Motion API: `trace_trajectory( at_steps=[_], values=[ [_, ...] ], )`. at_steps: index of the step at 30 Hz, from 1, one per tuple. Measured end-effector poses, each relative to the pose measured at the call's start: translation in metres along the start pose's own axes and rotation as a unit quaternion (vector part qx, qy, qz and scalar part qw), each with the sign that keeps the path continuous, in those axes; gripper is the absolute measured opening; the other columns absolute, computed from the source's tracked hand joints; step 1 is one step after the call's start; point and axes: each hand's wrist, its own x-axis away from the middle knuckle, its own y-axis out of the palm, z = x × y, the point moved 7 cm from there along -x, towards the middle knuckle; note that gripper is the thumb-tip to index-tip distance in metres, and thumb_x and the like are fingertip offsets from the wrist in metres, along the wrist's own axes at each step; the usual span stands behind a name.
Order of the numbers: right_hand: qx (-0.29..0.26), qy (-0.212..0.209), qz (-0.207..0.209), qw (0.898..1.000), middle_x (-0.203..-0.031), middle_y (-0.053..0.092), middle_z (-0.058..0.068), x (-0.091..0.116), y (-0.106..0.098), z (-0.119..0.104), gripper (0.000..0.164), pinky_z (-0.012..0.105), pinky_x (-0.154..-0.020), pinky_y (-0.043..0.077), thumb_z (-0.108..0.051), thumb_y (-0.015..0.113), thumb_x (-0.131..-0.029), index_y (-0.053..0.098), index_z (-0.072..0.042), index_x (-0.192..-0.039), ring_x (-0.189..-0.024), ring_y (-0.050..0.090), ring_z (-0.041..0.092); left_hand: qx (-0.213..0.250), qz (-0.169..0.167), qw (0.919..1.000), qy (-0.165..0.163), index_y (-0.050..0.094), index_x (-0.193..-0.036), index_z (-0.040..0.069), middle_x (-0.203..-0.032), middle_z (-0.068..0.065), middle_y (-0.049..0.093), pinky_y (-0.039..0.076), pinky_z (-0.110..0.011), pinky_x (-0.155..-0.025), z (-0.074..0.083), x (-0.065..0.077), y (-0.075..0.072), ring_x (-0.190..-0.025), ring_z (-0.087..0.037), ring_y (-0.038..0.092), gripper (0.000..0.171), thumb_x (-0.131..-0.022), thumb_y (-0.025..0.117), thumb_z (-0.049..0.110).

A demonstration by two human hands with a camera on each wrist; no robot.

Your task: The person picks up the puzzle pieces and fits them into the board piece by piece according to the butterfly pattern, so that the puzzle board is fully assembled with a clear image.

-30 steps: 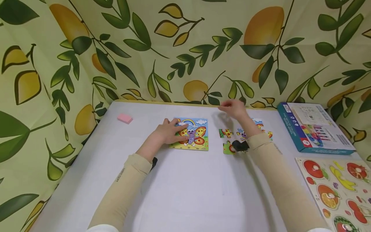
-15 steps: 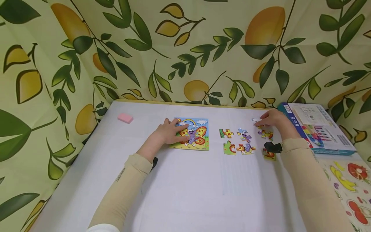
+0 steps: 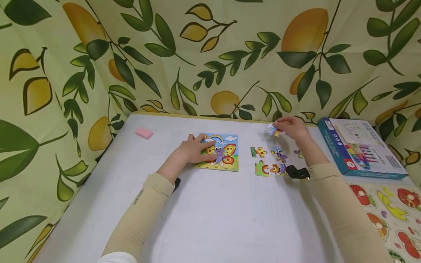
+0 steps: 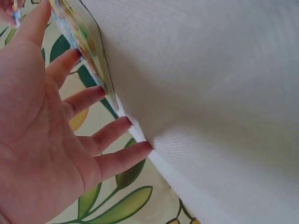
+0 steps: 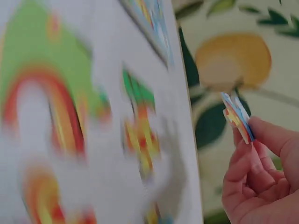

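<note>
My left hand rests with spread fingers on the left part of a square butterfly puzzle board. In the left wrist view its fingertips touch the board's edge and the white surface. My right hand pinches a jigsaw piece between thumb and fingers, raised above the table's far side. That piece shows white cloud, blue sky and orange-yellow wing. Below it lie several loose jigsaw pieces, among them a green one with a red-orange arc and a yellow-spotted one. My right wrist partly covers others.
A pink block lies at the far left of the white table. At the right stands a blue-edged box, with a fruit-picture board nearer. A leaf-patterned curtain hangs behind the table edge.
My right hand went right to the jigsaw pieces, took the cloud piece from the top right, and has lifted it up and to the left. My left hand has stayed on the board.
</note>
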Motion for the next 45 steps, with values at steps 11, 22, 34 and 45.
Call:
trace_trajectory(
  at_steps=[11, 22, 34, 45],
  values=[
    [-0.113, 0.067, -0.086, 0.988, -0.099, 0.061, 0.007, 0.007, 0.117, -0.038, 0.037, 0.019, -0.068, 0.053, -0.025, 0.073, -0.089, 0.059, -0.003, -0.115, -0.072, 0.061, 0.01, 0.003, 0.01, 0.9999, -0.005, 0.033, -0.152, 0.036, -0.154, -0.009, 0.027, 0.044, -0.054, -0.094, 0.001, -0.001, -0.003, -0.127, -0.04, 0.034, 0.067, -0.094, 0.044, 0.065],
    [0.001, 0.014, -0.063, 0.998, -0.086, 0.062, 0.005, 0.006, 0.129, -0.045, 0.031, 0.02, -0.06, 0.05, -0.028, 0.076, -0.087, 0.063, -0.004, -0.102, -0.061, 0.058, 0.01, -0.001, 0.03, 0.9995, -0.014, 0.037, -0.151, 0.035, -0.151, -0.01, 0.032, 0.034, -0.059, -0.102, 0.004, -0.002, -0.004, -0.129, -0.037, 0.034, 0.066, -0.093, 0.044, 0.066],
    [0.032, -0.017, -0.056, 0.998, -0.081, 0.061, 0.006, 0.01, 0.129, -0.05, 0.028, 0.019, -0.058, 0.048, -0.026, 0.075, -0.088, 0.063, -0.003, -0.098, -0.06, 0.058, 0.01, 0.089, 0.05, 0.9889, 0.108, 0.043, -0.148, 0.01, -0.151, -0.009, 0.036, 0.026, -0.038, -0.114, 0.031, -0.009, -0.005, -0.141, -0.024, 0.03, 0.07, -0.096, 0.051, 0.056],
    [0.076, -0.054, -0.054, 0.994, -0.081, 0.061, 0.007, 0.01, 0.13, -0.053, 0.027, 0.021, -0.056, 0.045, -0.026, 0.074, -0.088, 0.064, -0.002, -0.096, -0.059, 0.058, 0.009, 0.008, 0.02, 0.9941, 0.106, 0.033, -0.153, 0.022, -0.149, -0.003, 0.036, 0.034, -0.04, -0.109, 0.037, -0.012, 0.002, -0.135, -0.026, 0.031, 0.067, -0.098, 0.043, 0.059]
  ],
)
